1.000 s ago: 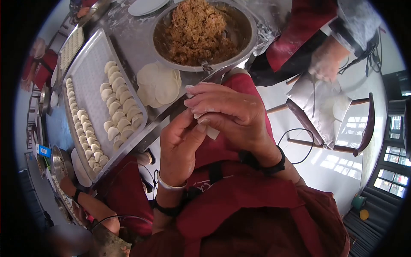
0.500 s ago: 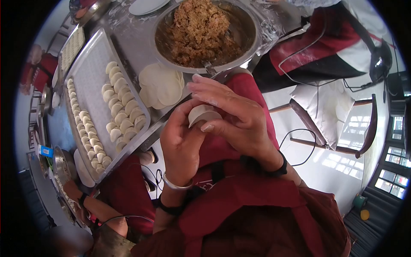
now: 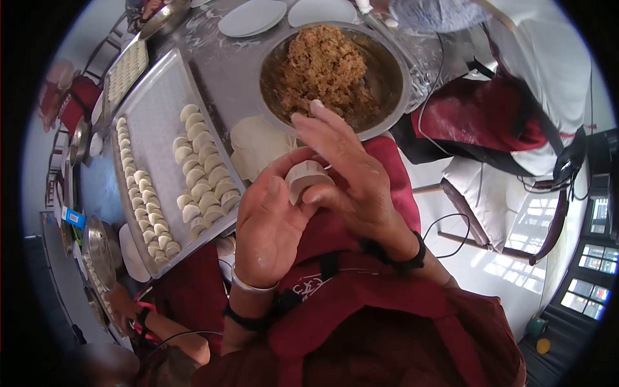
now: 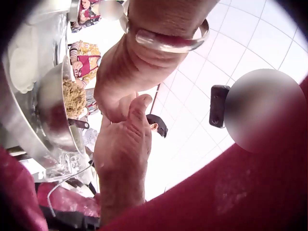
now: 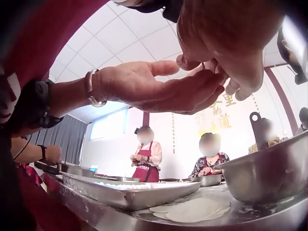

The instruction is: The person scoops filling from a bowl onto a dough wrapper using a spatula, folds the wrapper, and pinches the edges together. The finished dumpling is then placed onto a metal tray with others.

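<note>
Between the two hands, in the head view, is a pale half-round dumpling (image 3: 308,178) with a pleated edge. My left hand (image 3: 267,226) lies palm up beneath it, thumb raised away, and the right wrist view shows the left fingers (image 5: 192,94) nearly straight. The right hand (image 3: 358,184) comes over from the other side, its thumb against the dumpling and its upper fingers lifted; thumb and a finger pinch it. Other dumplings (image 3: 203,164) sit in rows on a metal tray (image 3: 155,103). Past the hands, round dough wrappers (image 3: 255,142) are stacked beside a bowl of brown filling (image 3: 329,64).
White plates (image 3: 255,16) stand on the floury table (image 3: 225,64) behind the bowl. A second tray of dumplings (image 3: 126,71) is farther left. A person in a red apron (image 3: 490,116) stands at right by a chair (image 3: 483,200). Another person's arm (image 3: 161,329) reaches in at lower left.
The dumpling, mostly covered earlier, now shows between the hands. The left thumb has lifted off it, and the right upper fingers have risen. The view has shifted; the person at right has moved.
</note>
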Tool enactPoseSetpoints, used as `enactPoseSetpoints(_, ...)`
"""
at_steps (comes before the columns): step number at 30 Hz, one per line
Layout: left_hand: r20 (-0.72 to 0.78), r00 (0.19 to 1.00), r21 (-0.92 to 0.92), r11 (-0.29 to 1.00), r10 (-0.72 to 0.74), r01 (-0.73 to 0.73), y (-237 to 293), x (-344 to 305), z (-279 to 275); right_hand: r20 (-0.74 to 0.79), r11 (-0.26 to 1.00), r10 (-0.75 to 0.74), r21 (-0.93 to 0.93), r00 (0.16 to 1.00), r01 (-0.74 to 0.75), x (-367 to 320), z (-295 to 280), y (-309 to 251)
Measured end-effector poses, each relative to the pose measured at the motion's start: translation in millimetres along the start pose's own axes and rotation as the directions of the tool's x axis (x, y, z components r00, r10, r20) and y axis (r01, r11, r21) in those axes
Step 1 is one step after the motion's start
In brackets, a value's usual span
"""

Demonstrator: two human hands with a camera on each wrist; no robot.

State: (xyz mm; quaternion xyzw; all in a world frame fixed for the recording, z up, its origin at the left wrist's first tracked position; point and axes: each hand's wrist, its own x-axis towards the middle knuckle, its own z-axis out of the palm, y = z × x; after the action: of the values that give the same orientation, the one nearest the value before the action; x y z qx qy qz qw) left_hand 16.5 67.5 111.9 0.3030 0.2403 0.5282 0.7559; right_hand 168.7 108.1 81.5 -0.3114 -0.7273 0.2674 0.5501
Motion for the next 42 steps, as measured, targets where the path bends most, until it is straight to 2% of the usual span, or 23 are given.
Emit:
enactPoseSetpoints(3, -0.06, 0.998, -0.134, 0.991, 0.022, -0.029, 2, 4, 8, -0.033, 0.998, -0.011, -0.06, 0.999, 0.009, 5, 2, 1)
enactPoseSetpoints(6, -0.057, 0.998, -0.319, 0.947, 0.032, -0.049, 1, 7, 6, 0.049, 0.932, -0.179, -0.311, 0.983, 0.185, 10, 4, 11)
enactPoseSetpoints(7, -0.05, 0.998, -0.383, 0.922, 0.037, -0.054, -1, 7, 4, 0.053, 0.922, -0.175, -0.342, 0.983, 0.183, 12, 4, 12)
enactPoseSetpoints(9, 0.051, 0.995, -0.386, 0.921, 0.085, -0.059, -3, 13, -3, 0.059, 0.902, -0.177, -0.39, 0.982, 0.186, 15, 7, 11)
enactPoseSetpoints(10, 0.089, 0.989, -0.375, 0.924, 0.118, -0.077, 1, 14, -6, 0.02, 0.948, -0.088, -0.306, 0.996, 0.09, 15, 10, 8)
enactPoseSetpoints(11, 0.04, 0.997, -0.281, 0.958, 0.07, -0.056, 6, 13, -6, -0.003, 0.979, 0.004, -0.202, 1.0, -0.005, 13, 11, 2)
enactPoseSetpoints(13, -0.094, 0.995, -0.099, 0.995, -0.011, 0.002, 18, 11, -9, 0.027, 0.991, 0.074, -0.111, 0.997, -0.071, 12, 5, -8)
enactPoseSetpoints(14, -0.138, 0.99, -0.007, 1.0, 0.007, -0.008, 26, 7, -18, 0.057, 0.99, 0.048, -0.136, 0.997, -0.04, 12, -4, -11)
enactPoseSetpoints(17, -0.242, 0.968, 0.246, 0.969, 0.07, -0.009, 46, 0, -49, 0.111, 0.987, 0.136, -0.103, 0.985, -0.124, -9, -24, -8)
enactPoseSetpoints(20, -0.293, 0.937, 0.526, 0.851, 0.193, -0.011, 78, -10, -92, 0.086, 0.968, 0.243, -0.081, 0.966, -0.237, -24, -37, -12)
enactPoseSetpoints(22, -0.403, 0.874, 0.641, 0.766, 0.272, 0.057, 103, -14, -114, 0.069, 0.954, 0.291, -0.099, 0.954, -0.284, -31, -43, -15)
enactPoseSetpoints(24, -0.452, 0.824, 0.733, 0.668, 0.342, 0.125, 122, -18, -153, 0.05, 0.945, 0.31, -0.12, 0.949, -0.303, -36, -47, -16)
enactPoseSetpoints(27, -0.516, 0.771, 0.798, 0.536, 0.373, 0.275, 133, -21, -216, 0.064, 0.933, 0.347, -0.127, 0.936, -0.338, -34, -48, -21)
enactPoseSetpoints(30, -0.535, 0.741, 0.815, 0.479, 0.405, 0.327, 129, -20, -254, 0.061, 0.916, 0.401, -0.055, 0.914, -0.398, -39, -46, -19)
enactPoseSetpoints(34, -0.552, 0.746, 0.83, 0.33, 0.373, 0.45, 124, -22, -274, 0.054, 0.898, 0.438, 0.002, 0.897, -0.439, -45, -45, -15)
enactPoseSetpoints(37, -0.506, 0.764, 0.863, 0.236, 0.401, 0.447, 118, -24, -281, 0.069, 0.889, 0.456, -0.005, 0.887, -0.457, -42, -46, -17)
enactPoseSetpoints(40, -0.515, 0.761, 0.857, 0.255, 0.394, 0.448, 113, -24, -282, 0.071, 0.888, 0.459, -0.005, 0.886, -0.459, -45, -46, -15)
enactPoseSetpoints(42, -0.542, 0.76, 0.837, 0.311, 0.359, 0.45, 113, -24, -274, 0.067, 0.881, 0.472, 0.01, 0.879, -0.474, -47, -46, -14)
